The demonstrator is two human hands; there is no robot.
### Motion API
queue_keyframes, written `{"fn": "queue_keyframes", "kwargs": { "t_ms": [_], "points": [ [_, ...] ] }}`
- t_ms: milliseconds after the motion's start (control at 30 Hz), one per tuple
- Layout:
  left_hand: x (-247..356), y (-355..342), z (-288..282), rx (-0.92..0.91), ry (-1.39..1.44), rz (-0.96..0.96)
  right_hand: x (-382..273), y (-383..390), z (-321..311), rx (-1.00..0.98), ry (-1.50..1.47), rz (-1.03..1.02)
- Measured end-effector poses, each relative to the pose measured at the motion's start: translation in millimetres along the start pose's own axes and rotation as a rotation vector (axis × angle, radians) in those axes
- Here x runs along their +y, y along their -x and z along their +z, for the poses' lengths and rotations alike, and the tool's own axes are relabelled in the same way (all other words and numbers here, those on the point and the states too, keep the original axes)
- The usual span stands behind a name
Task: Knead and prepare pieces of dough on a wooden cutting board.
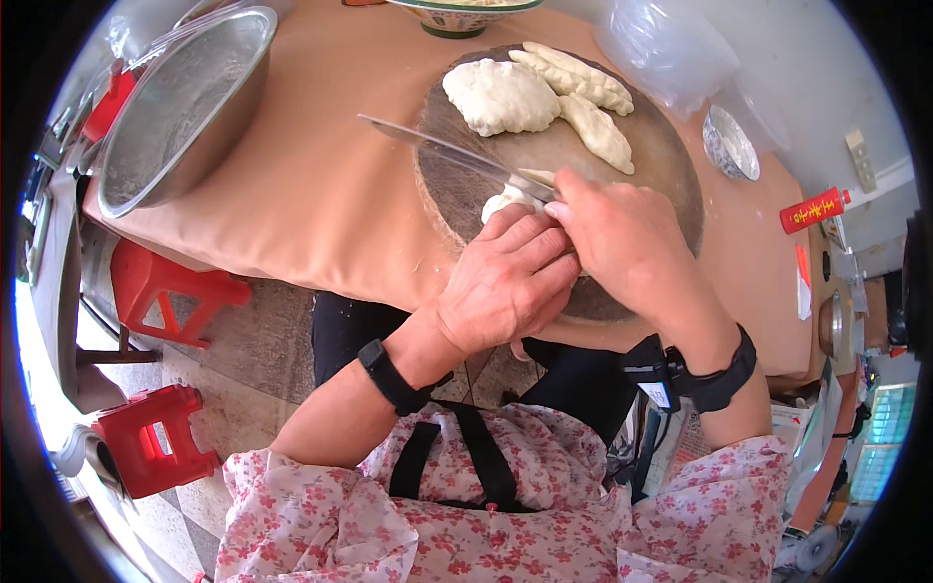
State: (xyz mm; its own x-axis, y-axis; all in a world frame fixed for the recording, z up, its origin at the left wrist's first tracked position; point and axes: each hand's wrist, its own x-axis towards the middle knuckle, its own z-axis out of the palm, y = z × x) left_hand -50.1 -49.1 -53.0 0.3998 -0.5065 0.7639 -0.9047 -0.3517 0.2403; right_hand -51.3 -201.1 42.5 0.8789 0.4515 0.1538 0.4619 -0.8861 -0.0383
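My right hand (pixel 627 238) is wrapped round the handle of a knife (pixel 442 148), whose long blade points to the far left across a round wooden chopping board (pixel 671 194). Just on the near side of the blade, a small white piece of dough (pixel 505 201) shows past the fingertips of my left hand (pixel 510 277). The left fingers are closed together over it and touch the right hand. Most of that piece is hidden by my hands. Farther back on the board lie a wide lump of dough (pixel 501 97) and longer strips of dough (pixel 595 131).
A large metal basin (pixel 190 117) stands at the table's left. Behind the board are a patterned bowl (pixel 457 14) and a clear plastic bag (pixel 666 53). To the right sit a small bowl (pixel 729 143) and a red can (pixel 814 210). Red stools (pixel 160 442) stand on the floor.
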Motion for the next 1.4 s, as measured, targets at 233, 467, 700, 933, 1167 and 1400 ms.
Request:
{"fn": "queue_keyframes", "kwargs": {
  "t_ms": [233,467,700,933,1167,1400],
  "points": [
    [0.4,1.0,-3.8,0.080,0.070,-0.017,19.6,52.5,-26.8,0.094,-0.189,0.165],
    [-4.1,7.8,3.3,0.112,0.061,-0.021,12.0,110.2,-53.9,-0.094,-0.163,0.385],
    [-3.6,5.5,0.8,0.097,0.085,-0.012,3.8,93.4,-40.3,-0.123,-0.096,0.292],
    [-2.7,5.7,-3.2,0.046,0.087,-0.024,-14.4,24.3,-9.6,-0.131,0.019,0.115],
    [-9.1,10.5,1.4,0.070,0.143,0.023,2.0,-2.0,-3.8,-0.048,-0.142,0.064],
    [-1.4,21.2,-13.1,0.140,0.028,-0.070,7.3,70.0,-37.3,0.040,-0.193,0.251]
  ]
}}
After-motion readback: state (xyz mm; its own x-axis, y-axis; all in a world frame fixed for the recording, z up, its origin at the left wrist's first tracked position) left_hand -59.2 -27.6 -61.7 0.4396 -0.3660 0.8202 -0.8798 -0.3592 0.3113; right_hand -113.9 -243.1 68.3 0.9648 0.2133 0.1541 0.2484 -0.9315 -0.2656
